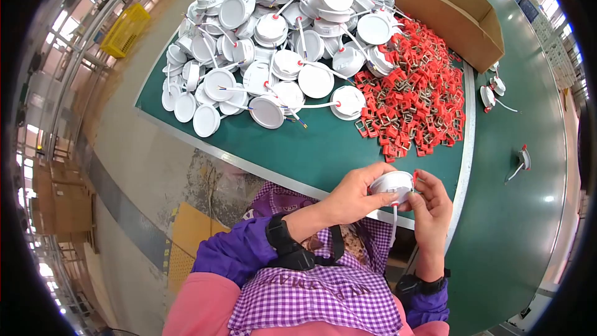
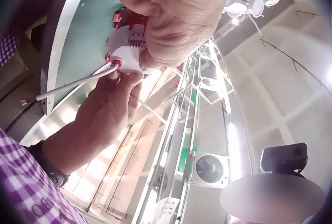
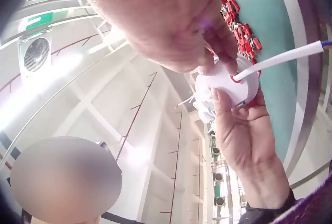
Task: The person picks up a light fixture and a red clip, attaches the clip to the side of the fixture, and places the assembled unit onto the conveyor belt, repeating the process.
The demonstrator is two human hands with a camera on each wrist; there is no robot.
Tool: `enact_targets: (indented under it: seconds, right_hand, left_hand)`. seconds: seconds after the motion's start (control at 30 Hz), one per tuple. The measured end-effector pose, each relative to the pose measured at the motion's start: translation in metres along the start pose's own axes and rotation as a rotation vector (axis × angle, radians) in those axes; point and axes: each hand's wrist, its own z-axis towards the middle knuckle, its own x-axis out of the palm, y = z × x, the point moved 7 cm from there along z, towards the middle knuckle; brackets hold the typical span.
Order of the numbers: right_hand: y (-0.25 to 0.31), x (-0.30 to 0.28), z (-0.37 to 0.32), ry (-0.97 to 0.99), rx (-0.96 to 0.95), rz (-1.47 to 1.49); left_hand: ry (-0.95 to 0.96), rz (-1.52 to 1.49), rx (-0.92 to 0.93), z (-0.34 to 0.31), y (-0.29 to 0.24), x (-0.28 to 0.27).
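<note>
A round white downlight with a white cable is held over the table's near edge. My left hand grips it from the left, thumb across its housing. From the other side my right hand pinches a small red clip at the downlight's side, thumb and index finger close to the rim. In the left wrist view another red clip shows on the housing beside my left fingers. The cable leaves through a red grommet, its coloured wire ends free. My right fingertips are partly hidden behind the housing.
A large heap of white downlights covers the table's far left. Beside it lies a pile of red clips with metal springs. An open cardboard box stands behind. Right of the metal edge, a green surface carries a few downlights.
</note>
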Motion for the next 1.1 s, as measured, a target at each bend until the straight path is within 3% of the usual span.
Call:
enact_targets:
  seconds: [0.1, 0.13, 0.2, 0.23, 0.27, 0.33, 0.43, 0.47, 0.53, 0.6, 0.67, 0.7, 0.77, 0.83, 0.9, 1.0, 1.1]
  right_hand:
    - [-0.007, -0.023, 0.006, 0.005, 0.012, -0.068]
    - [-0.002, -0.042, 0.009, -0.088, -0.039, -0.110]
    - [-0.005, -0.102, 0.017, -0.222, -0.091, -0.203]
    - [-0.011, -0.164, 0.020, -0.407, -0.101, -0.327]
    - [-0.025, -0.205, 0.020, -0.462, -0.101, -0.358]
    - [-0.045, -0.269, 0.016, -0.582, 0.008, -0.429]
    - [-0.041, -0.292, 0.006, -0.658, 0.279, -0.750]
    - [-0.040, -0.290, 0.005, -0.661, 0.279, -0.750]
    - [0.002, -0.251, -0.002, -0.844, -0.203, -1.331]
    - [0.028, -0.180, 0.004, -0.750, -0.219, -0.901]
    - [0.024, -0.121, 0.019, -0.433, -0.459, -0.841]
    - [0.025, -0.089, 0.027, -0.334, -0.359, -0.793]
    - [0.024, -0.043, 0.039, -0.198, -0.444, -0.773]
    - [0.015, -0.016, 0.051, -0.100, -0.453, -0.803]
    - [0.016, 0.004, 0.055, -0.094, -0.570, -1.006]
    - [0.007, 0.012, 0.064, -0.092, -0.676, -1.167]
    - [-0.001, 0.008, 0.063, -0.096, -0.689, -1.173]
  left_hand:
    - [0.058, 0.039, 0.117, 0.007, -0.002, 0.009]
    - [0.013, -0.027, 0.098, 0.011, 0.001, 0.006]
    - [-0.200, -0.289, 0.088, 0.021, 0.012, -0.034]
    - [-0.572, -0.294, -0.038, 0.015, 0.001, -0.075]
    - [-0.614, -0.363, -0.037, 0.014, -0.002, -0.088]
    - [-0.680, -0.457, -0.054, 0.016, 0.004, -0.103]
    - [-0.742, -0.528, -0.107, 0.025, 0.010, -0.109]
    - [-0.767, -0.560, -0.160, 0.028, 0.017, -0.110]
    - [-0.779, -0.579, -0.131, 0.032, 0.026, -0.114]
    - [-0.811, -0.586, -0.046, 0.031, 0.022, -0.111]
    - [-0.806, -0.478, 0.015, 0.026, 0.012, -0.103]
    - [-0.810, -0.379, 0.088, 0.022, 0.004, -0.101]
    - [-0.790, -0.258, 0.124, 0.017, 0.001, -0.096]
    - [-0.807, -0.128, 0.312, 0.014, -0.009, -0.092]
    - [-0.786, -0.205, 0.312, 0.009, -0.015, -0.085]
    - [-0.597, -0.529, 0.185, 0.007, -0.009, -0.074]
    - [-0.517, -0.616, 0.168, 0.006, 0.000, -0.069]
